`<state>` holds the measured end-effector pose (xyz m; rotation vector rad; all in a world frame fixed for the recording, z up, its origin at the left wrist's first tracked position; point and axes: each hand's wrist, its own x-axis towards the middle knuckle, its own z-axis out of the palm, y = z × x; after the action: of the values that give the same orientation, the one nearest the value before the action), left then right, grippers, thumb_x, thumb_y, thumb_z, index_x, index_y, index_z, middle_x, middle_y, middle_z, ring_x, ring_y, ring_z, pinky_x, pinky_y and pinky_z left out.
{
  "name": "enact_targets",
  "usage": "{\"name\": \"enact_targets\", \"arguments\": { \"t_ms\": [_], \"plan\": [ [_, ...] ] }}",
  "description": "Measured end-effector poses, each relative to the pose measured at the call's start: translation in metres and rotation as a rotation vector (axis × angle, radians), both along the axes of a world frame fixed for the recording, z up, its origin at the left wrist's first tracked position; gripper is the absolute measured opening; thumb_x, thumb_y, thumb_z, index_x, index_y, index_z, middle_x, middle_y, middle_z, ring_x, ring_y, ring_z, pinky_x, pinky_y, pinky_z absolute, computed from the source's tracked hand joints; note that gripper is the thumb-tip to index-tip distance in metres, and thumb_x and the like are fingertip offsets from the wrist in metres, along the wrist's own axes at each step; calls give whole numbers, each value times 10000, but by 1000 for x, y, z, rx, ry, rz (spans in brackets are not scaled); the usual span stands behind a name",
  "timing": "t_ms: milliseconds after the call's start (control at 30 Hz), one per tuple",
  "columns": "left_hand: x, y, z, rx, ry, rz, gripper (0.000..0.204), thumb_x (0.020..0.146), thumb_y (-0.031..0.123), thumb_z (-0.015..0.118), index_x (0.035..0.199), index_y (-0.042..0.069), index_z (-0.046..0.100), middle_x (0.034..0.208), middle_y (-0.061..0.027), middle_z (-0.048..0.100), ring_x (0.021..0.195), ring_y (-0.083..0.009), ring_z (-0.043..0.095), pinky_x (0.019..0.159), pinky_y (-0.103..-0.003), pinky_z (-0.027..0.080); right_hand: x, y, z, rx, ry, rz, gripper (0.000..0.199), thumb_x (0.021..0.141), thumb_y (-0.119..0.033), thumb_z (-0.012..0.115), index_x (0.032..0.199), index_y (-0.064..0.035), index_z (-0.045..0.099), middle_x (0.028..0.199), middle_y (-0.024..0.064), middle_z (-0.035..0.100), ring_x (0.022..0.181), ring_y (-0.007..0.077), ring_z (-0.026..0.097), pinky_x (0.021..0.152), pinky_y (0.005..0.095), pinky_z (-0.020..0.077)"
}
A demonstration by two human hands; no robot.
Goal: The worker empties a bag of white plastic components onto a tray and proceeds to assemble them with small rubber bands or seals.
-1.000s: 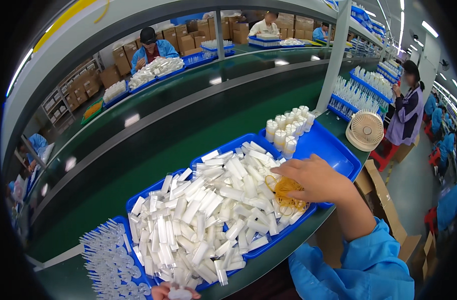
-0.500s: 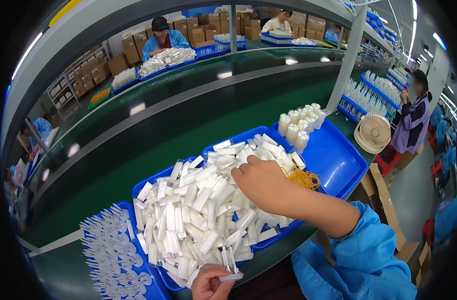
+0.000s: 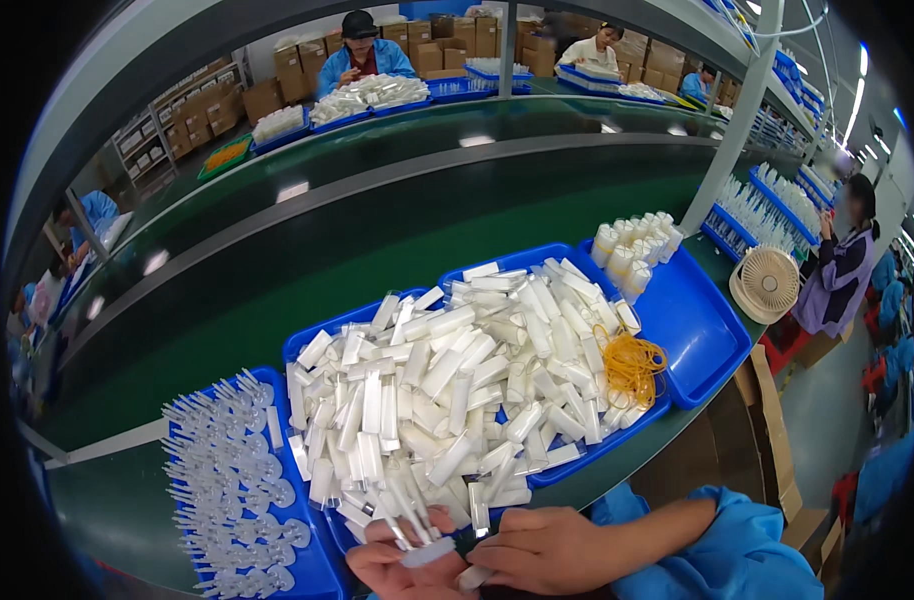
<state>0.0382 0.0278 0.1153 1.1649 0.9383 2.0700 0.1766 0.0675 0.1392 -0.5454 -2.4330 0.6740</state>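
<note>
left hand (image 3: 402, 565): grip pinching white pronged piece (image 3: 428, 553) | right hand (image 3: 542, 550): grip pinching small pale piece (image 3: 472, 577) | white tubes (image 3: 457, 365), yellow bands (image 3: 634, 370) lying in blue trays (image 3: 522, 259)

From here I observe a bare left hand (image 3: 389, 572) and bare right hand (image 3: 537, 548) — bright-blue, loose fabric right sleeve (image 3: 747, 560), creased, bunched.

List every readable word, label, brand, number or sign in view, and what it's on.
None legible.
Cardboard boxes at the back: any marks too small and blurred to read.
Heaped white pieces: no readable text.
Pronged piece in the left hand: no readable text.
Beige fan: no readable text.
</note>
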Motion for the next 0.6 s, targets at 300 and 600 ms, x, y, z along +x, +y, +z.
{"name": "enact_targets", "arguments": {
  "t_ms": [300, 600],
  "plan": [
    [4, 1, 11, 22, -91, -89, 272, 796, -46, 567, 985, 60, 401, 975, -106, 473, 806, -208, 534, 700, -314, 457, 14, 1, -4, -609, 93, -29, 220, 773, -59, 590, 988, -63, 542, 903, 69, 588, 776, 174, 561, 598, 284, 459],
    [-6, 5, 7, -2, 463, -431, 83, 724, 11, 662, 793, -15, 626, 851, -149, 626, 715, -290, 604, 632, -336, 477, 44, 44, -1, -1252, 992, -185, 380, 855, -43, 520, 1195, -77, 353, 881, 62, 478, 574, 57, 383, 487, 177, 309]
  ]
}}
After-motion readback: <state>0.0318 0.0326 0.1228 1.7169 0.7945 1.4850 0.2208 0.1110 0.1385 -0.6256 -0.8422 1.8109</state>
